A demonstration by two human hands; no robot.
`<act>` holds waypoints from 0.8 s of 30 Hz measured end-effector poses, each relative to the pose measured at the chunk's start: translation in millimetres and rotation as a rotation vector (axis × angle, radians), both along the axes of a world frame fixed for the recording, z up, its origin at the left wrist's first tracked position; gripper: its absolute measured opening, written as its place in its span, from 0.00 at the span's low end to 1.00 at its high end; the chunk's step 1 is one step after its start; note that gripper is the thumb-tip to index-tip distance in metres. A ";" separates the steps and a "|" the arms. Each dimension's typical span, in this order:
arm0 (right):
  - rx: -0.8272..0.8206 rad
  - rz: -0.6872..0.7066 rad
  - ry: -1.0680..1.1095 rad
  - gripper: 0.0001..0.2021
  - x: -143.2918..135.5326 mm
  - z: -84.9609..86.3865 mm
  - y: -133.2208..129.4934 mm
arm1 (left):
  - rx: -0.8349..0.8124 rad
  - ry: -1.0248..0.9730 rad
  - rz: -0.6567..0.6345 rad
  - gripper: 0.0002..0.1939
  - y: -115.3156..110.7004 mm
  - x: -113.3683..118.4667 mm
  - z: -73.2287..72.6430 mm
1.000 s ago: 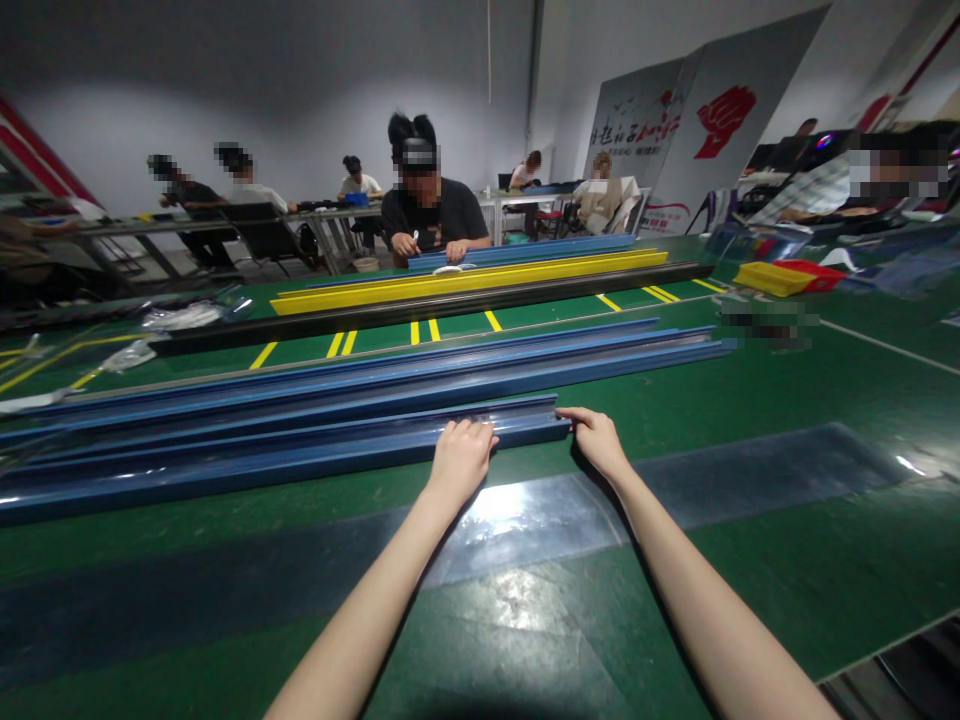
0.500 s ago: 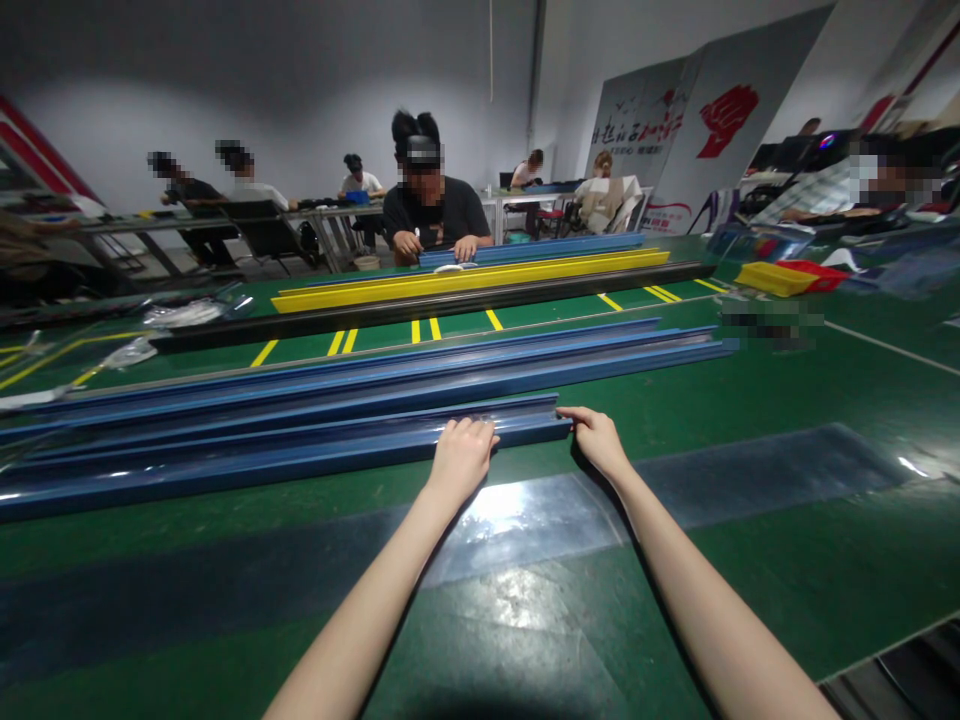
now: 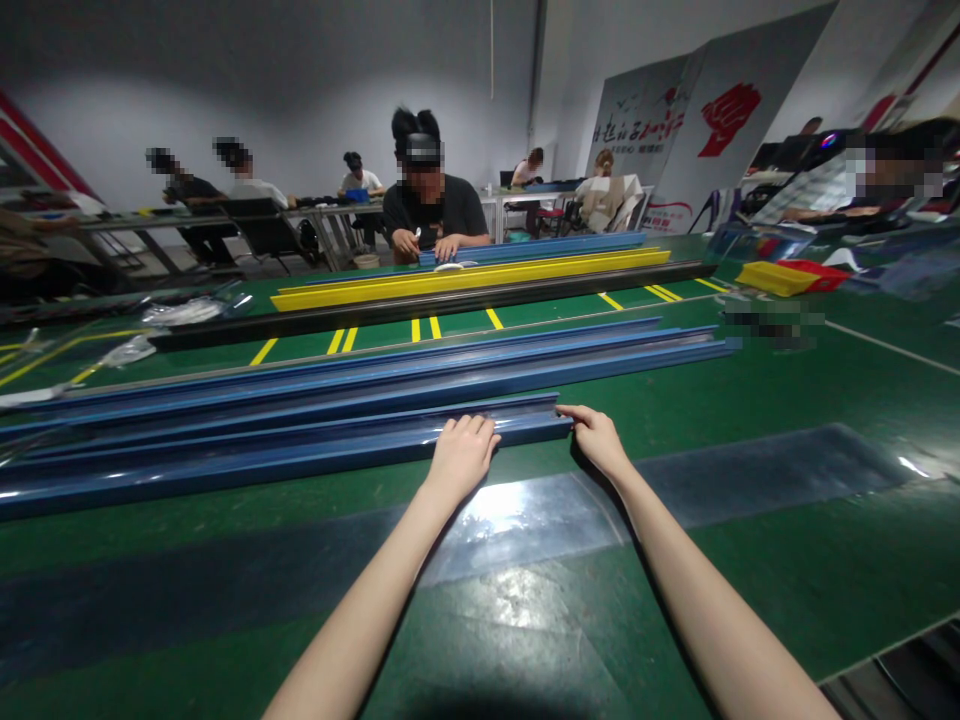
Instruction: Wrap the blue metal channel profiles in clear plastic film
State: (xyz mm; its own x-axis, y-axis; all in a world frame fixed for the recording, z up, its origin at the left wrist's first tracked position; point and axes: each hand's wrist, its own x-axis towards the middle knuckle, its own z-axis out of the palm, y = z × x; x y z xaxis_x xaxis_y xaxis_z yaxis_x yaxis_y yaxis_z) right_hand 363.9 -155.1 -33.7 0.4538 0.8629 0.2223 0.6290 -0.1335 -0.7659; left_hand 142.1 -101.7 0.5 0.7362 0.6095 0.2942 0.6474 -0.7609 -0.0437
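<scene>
The blue channel lies on the tabletop, handling apparently underway; what remains cannot be told. The left hand curls over its near wall, grip unclear; the right hand, index finger extended, meets its end, hold unclear. The yellow tray and red tray have indistinct contents.

The grey panel bears a red fist and unreadable lettering.
</scene>
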 end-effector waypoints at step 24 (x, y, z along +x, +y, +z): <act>0.049 0.019 -0.006 0.23 2.8 -6.6 1.7 | 0.104 -0.167 0.010 0.08 1.8 0.0 -5.6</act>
